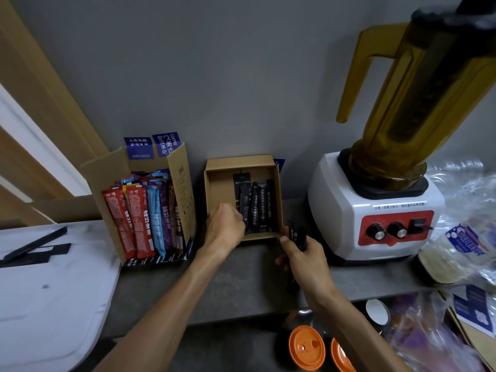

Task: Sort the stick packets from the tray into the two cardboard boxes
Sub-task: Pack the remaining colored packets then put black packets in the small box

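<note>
Left hand (225,224) is down in the small cardboard box (212,200), fingers curled on the black stick packets (259,208) lying there. Right hand (306,261) grips a bundle of black packets (298,234) just beside the box's front corner. Coloured stick packets (142,221) stand in the tall cardboard box (185,191), and two black packets (35,247) lie on the white tray (53,291).

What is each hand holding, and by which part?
The right hand grips a bunch of black stick packets around their middle. The left hand seems to pinch the lower end of one black packet in the small cardboard box.
</note>
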Motion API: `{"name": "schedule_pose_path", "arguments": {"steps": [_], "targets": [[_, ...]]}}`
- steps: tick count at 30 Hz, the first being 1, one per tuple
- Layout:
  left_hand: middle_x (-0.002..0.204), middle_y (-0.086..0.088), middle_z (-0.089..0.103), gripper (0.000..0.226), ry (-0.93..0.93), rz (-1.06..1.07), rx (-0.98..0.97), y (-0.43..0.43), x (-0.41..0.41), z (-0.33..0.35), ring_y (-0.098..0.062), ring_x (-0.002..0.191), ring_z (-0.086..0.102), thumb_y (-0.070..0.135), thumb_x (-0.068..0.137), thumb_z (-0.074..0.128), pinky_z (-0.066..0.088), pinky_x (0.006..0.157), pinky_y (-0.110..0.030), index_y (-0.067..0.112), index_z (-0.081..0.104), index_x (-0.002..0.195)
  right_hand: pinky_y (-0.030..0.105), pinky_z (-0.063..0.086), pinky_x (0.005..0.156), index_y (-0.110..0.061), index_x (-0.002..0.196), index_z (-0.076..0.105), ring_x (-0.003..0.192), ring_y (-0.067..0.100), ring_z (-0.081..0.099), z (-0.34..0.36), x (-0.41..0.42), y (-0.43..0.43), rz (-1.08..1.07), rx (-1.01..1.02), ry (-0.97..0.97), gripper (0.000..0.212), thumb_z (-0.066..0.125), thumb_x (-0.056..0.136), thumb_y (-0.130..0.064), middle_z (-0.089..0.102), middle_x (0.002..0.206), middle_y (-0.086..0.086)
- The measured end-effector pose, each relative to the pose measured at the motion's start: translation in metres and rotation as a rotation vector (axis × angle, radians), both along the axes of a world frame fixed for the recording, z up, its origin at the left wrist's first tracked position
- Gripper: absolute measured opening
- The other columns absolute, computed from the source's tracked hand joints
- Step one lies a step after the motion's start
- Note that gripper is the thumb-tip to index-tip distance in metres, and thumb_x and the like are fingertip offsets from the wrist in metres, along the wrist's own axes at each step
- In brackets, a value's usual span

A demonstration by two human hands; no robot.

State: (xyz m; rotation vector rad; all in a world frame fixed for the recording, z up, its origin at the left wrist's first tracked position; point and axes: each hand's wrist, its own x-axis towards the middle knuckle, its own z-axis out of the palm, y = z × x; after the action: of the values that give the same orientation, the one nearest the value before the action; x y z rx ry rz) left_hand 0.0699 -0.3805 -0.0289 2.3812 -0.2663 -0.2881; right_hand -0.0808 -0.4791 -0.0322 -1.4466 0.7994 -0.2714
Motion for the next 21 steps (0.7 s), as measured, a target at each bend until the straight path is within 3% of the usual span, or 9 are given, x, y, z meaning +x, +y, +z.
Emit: {"name": "schedule_pose_path", "arguments": {"steps": [2, 4, 6, 8, 13, 16, 21], "targets": [[0.091, -0.005, 0.071, 0.024, -0.005, 0.006, -0.013, 0.001, 0.001, -0.001, -0.018, 0.081, 0.071, 0.011, 0.095, 0.06, 0.063, 0.071, -0.037, 0.025, 0.058, 0.075, 0.021, 0.047, 0.053, -0.019, 0.104, 0.066, 0.059, 0.006, 0.065, 0.0, 0.0, 0.0, 0.002, 0.015, -0.006, 0.01, 0.058, 0.1, -0.024, 0.07, 0.078, 0.005], [0.092, -0.002, 0.068, 0.012, -0.069, -0.018, 0.004, 0.003, -0.001, 0.0, -0.016, 0.08, 0.069, 0.016, 0.096, 0.061, 0.057, 0.06, -0.028, 0.019, 0.058, 0.084, 0.024, 0.048, 0.056, -0.018, 0.103, 0.066, 0.062, 0.01, 0.066, 0.0, 0.0, -0.002, 0.006, 0.015, -0.01, 0.01, 0.058, 0.1, -0.023, 0.07, 0.078, 0.005], [0.095, 0.004, 0.059, 0.012, -0.25, -0.065, 0.053, 0.005, -0.007, 0.007, -0.012, 0.081, 0.062, 0.021, 0.095, 0.063, 0.04, 0.053, -0.015, 0.016, 0.053, 0.1, 0.027, 0.049, 0.058, -0.018, 0.102, 0.066, 0.063, 0.011, 0.066, 0.002, 0.0, -0.002, 0.013, 0.008, -0.014, 0.01, 0.058, 0.1, -0.023, 0.07, 0.074, 0.005], [0.101, 0.007, 0.053, 0.023, -0.436, -0.186, 0.046, 0.005, -0.008, 0.008, -0.009, 0.082, 0.056, 0.025, 0.094, 0.065, 0.035, 0.057, -0.014, 0.02, 0.048, 0.109, 0.026, 0.049, 0.058, -0.018, 0.101, 0.066, 0.062, 0.011, 0.066, 0.002, 0.0, -0.001, 0.016, 0.005, -0.013, 0.009, 0.057, 0.1, -0.022, 0.07, 0.074, 0.005], [0.106, 0.005, 0.044, 0.043, -0.499, -0.468, 0.039, -0.008, -0.001, 0.003, -0.01, 0.083, 0.055, 0.029, 0.092, 0.067, 0.046, 0.064, -0.023, 0.027, 0.046, 0.13, 0.022, 0.049, 0.054, -0.016, 0.103, 0.066, 0.06, 0.01, 0.066, 0.003, 0.001, 0.001, 0.003, 0.008, -0.02, 0.01, 0.057, 0.1, -0.021, 0.07, 0.076, 0.005], [0.102, 0.004, 0.039, 0.055, -0.515, -0.469, 0.081, -0.011, -0.001, -0.003, -0.014, 0.079, 0.055, 0.026, 0.092, 0.067, 0.055, 0.066, -0.03, 0.031, 0.043, 0.142, 0.022, 0.049, 0.055, -0.017, 0.104, 0.066, 0.06, 0.008, 0.066, 0.004, 0.001, 0.001, 0.006, 0.006, -0.019, 0.01, 0.057, 0.1, -0.021, 0.07, 0.078, 0.005], [0.098, 0.003, 0.038, 0.059, -0.489, -0.434, 0.072, -0.01, -0.001, -0.009, -0.014, 0.079, 0.051, 0.028, 0.093, 0.066, 0.054, 0.071, -0.034, 0.031, 0.043, 0.147, 0.025, 0.05, 0.058, -0.017, 0.105, 0.065, 0.061, 0.008, 0.066, 0.005, 0.0, 0.001, 0.018, 0.0, -0.021, 0.011, 0.057, 0.1, -0.021, 0.069, 0.075, 0.003]]}}
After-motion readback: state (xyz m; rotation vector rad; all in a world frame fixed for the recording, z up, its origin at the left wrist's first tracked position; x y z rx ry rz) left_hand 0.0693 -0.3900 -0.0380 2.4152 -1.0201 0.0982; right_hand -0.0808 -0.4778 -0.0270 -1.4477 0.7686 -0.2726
